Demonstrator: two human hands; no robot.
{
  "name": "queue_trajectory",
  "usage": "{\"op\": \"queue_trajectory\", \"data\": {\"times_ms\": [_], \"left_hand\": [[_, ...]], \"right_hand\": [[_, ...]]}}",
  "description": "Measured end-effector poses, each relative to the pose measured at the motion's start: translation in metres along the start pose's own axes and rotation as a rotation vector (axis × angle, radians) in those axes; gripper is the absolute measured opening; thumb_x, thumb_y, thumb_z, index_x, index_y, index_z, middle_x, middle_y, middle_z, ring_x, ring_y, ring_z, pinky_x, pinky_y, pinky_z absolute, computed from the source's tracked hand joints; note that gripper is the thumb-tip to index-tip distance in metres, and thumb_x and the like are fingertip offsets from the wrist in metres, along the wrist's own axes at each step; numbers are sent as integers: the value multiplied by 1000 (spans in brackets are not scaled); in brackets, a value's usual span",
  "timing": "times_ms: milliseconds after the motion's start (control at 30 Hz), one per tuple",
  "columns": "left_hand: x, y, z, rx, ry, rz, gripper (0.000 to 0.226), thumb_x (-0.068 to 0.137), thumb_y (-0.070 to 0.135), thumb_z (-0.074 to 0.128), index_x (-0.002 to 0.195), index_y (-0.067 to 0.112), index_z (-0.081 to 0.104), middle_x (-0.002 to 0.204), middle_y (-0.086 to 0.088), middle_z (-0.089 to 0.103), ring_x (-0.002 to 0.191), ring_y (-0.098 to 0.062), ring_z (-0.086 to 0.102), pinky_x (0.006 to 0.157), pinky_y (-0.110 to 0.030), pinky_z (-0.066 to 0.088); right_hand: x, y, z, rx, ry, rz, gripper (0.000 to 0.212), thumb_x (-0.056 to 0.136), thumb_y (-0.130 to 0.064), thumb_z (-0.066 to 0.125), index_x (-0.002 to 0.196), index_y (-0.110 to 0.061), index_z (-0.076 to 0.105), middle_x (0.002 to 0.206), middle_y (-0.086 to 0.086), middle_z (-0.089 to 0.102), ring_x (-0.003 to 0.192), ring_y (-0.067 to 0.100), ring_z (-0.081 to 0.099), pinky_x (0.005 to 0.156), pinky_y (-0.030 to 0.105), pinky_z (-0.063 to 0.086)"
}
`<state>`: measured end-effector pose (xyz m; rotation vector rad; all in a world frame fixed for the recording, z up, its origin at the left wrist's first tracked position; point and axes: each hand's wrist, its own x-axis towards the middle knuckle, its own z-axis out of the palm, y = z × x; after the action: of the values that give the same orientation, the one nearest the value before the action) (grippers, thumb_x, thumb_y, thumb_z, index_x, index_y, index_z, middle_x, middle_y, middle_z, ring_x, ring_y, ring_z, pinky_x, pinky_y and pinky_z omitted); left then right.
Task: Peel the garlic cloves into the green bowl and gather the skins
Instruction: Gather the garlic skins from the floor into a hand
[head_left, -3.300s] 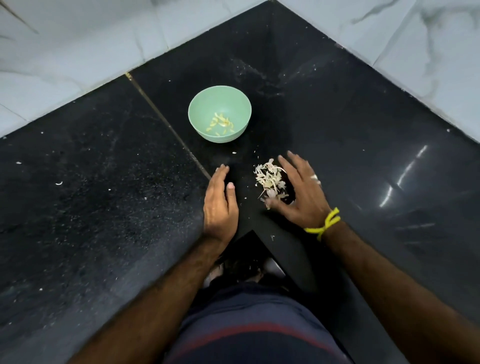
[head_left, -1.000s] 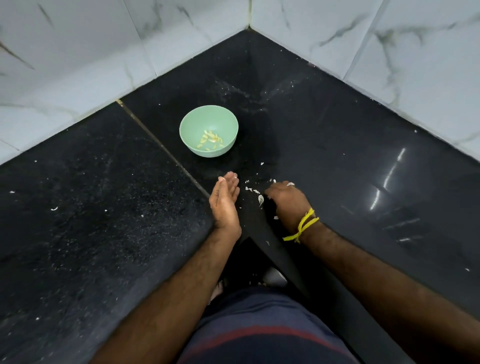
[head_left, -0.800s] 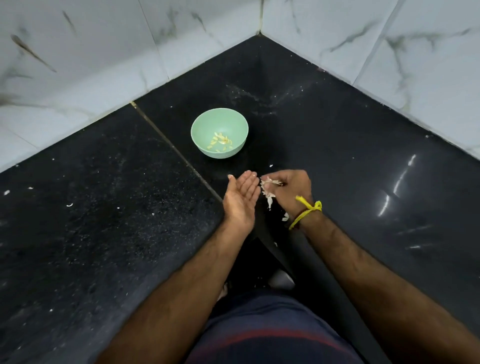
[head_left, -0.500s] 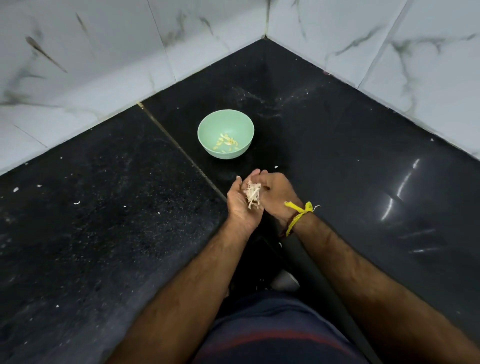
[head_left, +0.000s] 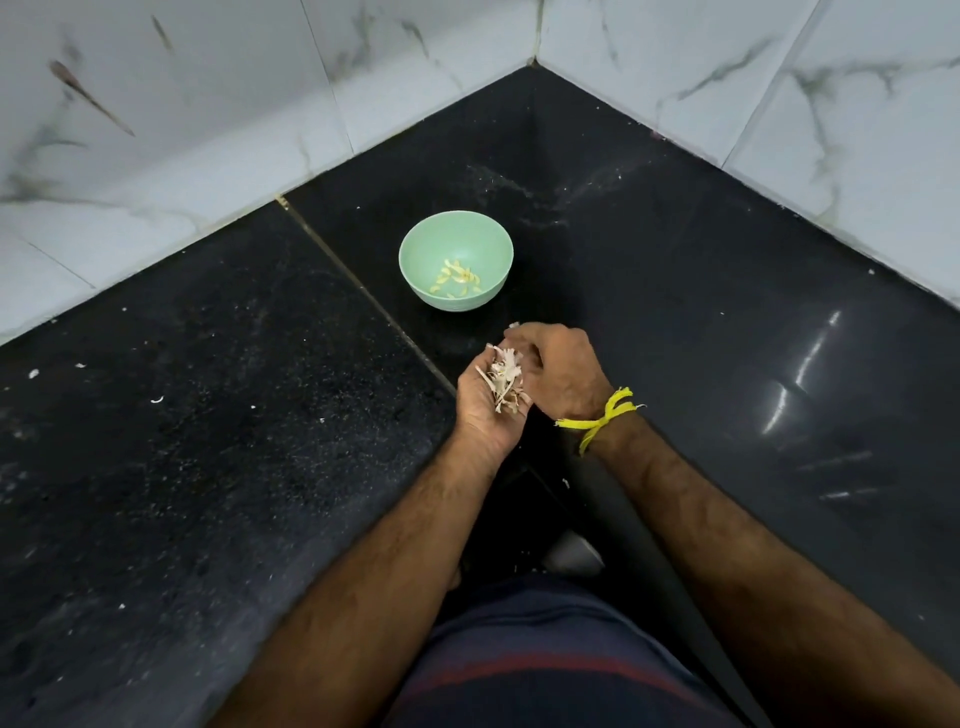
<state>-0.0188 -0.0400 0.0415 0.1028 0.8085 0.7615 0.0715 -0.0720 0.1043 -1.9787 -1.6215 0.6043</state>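
Far left of the bowl, a few white flecks (head_left: 156, 399) scattered on the dark counter (head_left: 208, 467), well apart from everything else. Behind, pale marbled wall tiles (head_left: 182, 130) meeting in a corner beyond the bowl.

Just left of the bowl, a thin seam (head_left: 363, 291) running diagonally across the counter, passing close beside the bowl's base.

Green bowl (head_left: 415, 270) standing upright on the counter, in front of the wall corner. Inside it, a small cluster of peeled garlic cloves (head_left: 458, 278), pale yellow, lying at the bottom.

Nearer than the bowl and slightly to its right, raised above the counter: left hand (head_left: 485, 410), palm up and cupped, fingers loosely bent under a heap of garlic skins (head_left: 505, 382). Skins dry, pale, shredded, piled from the palm to the fingertips.

Touching that hand on its right side, right hand (head_left: 563, 371), back of the hand up, fingers curled down toward the heap of skins; whether pinching any skins, cannot tell, fingertips hidden. One small scrap of skin showing at the knuckles nearest the bowl.

Right of the bowl and nearer, a yellow band (head_left: 602, 418) knotted round the right wrist, loose ends sticking out.

Further right of the bowl, bare glossy counter with streaks of reflected light.

Nearest of all, dark clothing (head_left: 545, 665) with a reddish stripe.
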Motion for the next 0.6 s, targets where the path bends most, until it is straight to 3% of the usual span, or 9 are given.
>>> {"op": "queue_trajectory", "data": {"times_ms": [67, 100, 233, 333, 400, 500, 600], "left_hand": [[0, 0, 3, 32, 16, -2, 37, 106, 30, 36, 95, 10, 65, 79, -6, 74, 71, -18, 73, 74, -30, 54], [1, -1, 3, 39, 15, -1, 38, 106, 31, 36, 96, 9, 65, 79, -7, 75, 71, -19, 74, 76, -30, 54], [4, -1, 3, -3, -62, -1, 49, 106, 38, 37, 117, 1, 68, 111, -16, 72, 109, -26, 68, 108, -36, 44], [9, -1, -1, 5, -113, -19, 59, 106, 41, 33, 102, 1, 77, 110, -16, 73, 107, -25, 69, 110, -36, 42], [5, 2, 1, 1, -105, -43, 56, 105, 40, 37, 97, 1, 77, 102, -16, 73, 99, -25, 71, 99, -35, 53], [7, 8, 1, -82, 21, -26, 26, 103, 26, 52, 90, 7, 66, 87, -7, 68, 77, -19, 70, 63, -27, 61], [4, 17, -6, -110, 74, 21, 18, 101, 17, 56, 88, 8, 64, 93, -7, 65, 86, -19, 65, 58, -24, 60]], "right_hand": [[5, 5, 3, -81, -2, -37, 23, 88, -11, 57, 105, -6, 72, 102, 12, 69, 96, 29, 65, 88, 41, 53], [7, 7, 6, -132, 16, -70, 17, 87, -14, 60, 96, -6, 73, 94, 11, 67, 88, 29, 65, 80, 41, 54], [0, 11, 19, -94, 180, -165, 9, 78, -7, 69, 85, -11, 75, 81, 4, 66, 81, 25, 60, 71, 39, 53], [-8, 7, 26, 75, 232, -231, 16, 77, -1, 65, 85, -11, 75, 82, 3, 70, 83, 21, 61, 75, 35, 49], [-14, 6, 26, 217, 335, -186, 13, 79, -3, 68, 86, -12, 76, 82, 0, 70, 79, 13, 61, 75, 29, 49], [-27, 25, 24, 329, 581, -40, 15, 83, 0, 68, 91, -10, 75, 88, -1, 73, 82, 11, 66, 78, 23, 52], [-46, 75, 25, 193, 635, 137, 23, 87, -2, 58, 105, -6, 72, 104, 7, 73, 97, 24, 68, 90, 33, 52]]}}
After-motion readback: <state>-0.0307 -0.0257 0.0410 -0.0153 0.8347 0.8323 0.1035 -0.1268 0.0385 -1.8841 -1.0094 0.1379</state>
